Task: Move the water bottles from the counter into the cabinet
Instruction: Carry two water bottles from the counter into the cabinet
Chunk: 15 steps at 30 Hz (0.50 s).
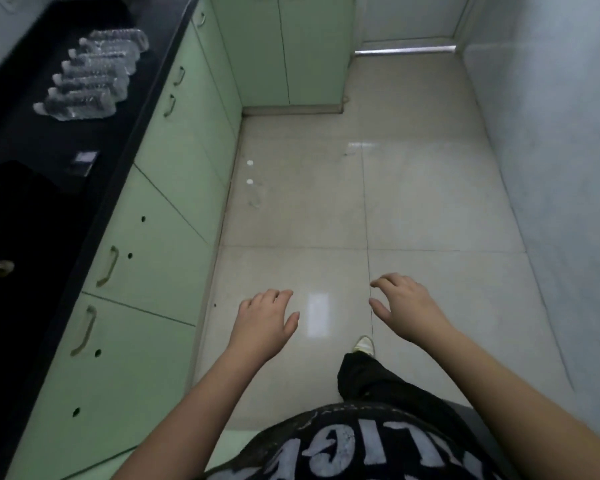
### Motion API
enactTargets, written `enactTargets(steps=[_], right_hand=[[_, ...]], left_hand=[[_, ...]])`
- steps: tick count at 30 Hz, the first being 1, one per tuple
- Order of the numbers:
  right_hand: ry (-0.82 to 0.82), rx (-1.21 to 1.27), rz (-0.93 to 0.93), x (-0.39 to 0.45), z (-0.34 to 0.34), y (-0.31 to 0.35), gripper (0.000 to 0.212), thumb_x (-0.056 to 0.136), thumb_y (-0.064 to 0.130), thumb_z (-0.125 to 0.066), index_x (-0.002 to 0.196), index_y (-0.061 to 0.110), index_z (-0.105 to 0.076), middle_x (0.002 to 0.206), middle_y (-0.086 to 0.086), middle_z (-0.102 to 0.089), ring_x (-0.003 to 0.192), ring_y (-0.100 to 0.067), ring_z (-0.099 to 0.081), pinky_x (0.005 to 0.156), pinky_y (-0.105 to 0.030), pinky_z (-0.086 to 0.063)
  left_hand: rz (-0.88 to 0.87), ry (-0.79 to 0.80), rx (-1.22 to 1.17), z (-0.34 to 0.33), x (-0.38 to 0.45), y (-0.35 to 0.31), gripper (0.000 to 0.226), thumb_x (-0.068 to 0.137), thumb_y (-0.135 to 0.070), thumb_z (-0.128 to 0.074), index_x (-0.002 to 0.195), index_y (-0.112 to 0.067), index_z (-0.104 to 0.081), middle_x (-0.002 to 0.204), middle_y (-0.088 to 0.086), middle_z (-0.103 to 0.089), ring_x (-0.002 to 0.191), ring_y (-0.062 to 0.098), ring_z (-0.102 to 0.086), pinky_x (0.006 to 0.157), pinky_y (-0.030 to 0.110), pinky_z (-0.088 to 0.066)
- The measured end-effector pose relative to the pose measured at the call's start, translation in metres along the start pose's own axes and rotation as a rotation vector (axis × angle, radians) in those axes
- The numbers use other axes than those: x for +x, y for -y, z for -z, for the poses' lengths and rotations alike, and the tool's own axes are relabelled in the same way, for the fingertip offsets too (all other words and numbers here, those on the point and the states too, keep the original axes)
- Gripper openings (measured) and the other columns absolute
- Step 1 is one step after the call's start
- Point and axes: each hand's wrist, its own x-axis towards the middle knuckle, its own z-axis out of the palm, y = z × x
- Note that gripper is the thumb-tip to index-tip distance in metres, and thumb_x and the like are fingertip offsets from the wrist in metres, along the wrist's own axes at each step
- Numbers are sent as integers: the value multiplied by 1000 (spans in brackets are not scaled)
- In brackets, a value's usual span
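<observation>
Water bottles (90, 74) lying in a row on black tabletop (49, 140), above closed green cabinet (160, 216) doors, left hand (264, 320) and right hand (404, 306) grips open (empty), well clear of tabletop, over floor (430, 202)

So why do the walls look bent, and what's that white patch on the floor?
Head view: the wide-angle lens bows the green cabinet fronts and wall; the white patch is light glaring off the glossy beige floor tiles; the black counter is underlit, so the clear plastic water bottles look blurry.
</observation>
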Motion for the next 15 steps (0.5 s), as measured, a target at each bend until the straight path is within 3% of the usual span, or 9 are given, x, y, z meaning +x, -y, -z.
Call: enactTargets(steps=[8,15], right_hand=[[66,-58,22,88,55,-65,45,97,42,-43,137,22,-46,138,2,-48,126,-19,-44,102,-34,-34],[75,-60,58,181,85,-63,50,96,43,-43,141,22,-41,140,1,-47,126,-20,-45,100,-34,-35]], left_hand=[[14,-27,-38,45,114,-47,46,97,-44,-41,137,-25,-47,133,-3,-57,116,21,-55,90,37,-42],[27,-27,-32,67,192,-35,47,96,-44,-41,139,-25,-46,133,-3,-56,119,19,-53,94,36,-40]])
